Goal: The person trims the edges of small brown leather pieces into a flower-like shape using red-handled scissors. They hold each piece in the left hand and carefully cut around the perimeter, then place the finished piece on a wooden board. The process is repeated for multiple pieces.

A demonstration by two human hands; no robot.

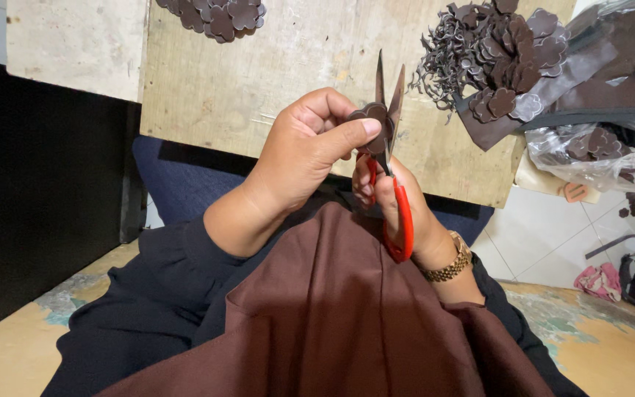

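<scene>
Left hand [299, 151] pinches brown flower piece [373, 117] between thumb and fingers, above board's [259, 81] near edge, steadying it for blades. Right hand [406, 209] grips red-handled scissors [389, 140], blades parted around piece. Cut flowers [505, 51] heaped at far right corner.

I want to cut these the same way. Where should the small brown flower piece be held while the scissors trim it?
Hold the brown flower piece by its left half, coming from the left, as the left hand pinches it. It is flat and thin, and the scissors in the right hand need its right edge.
</scene>
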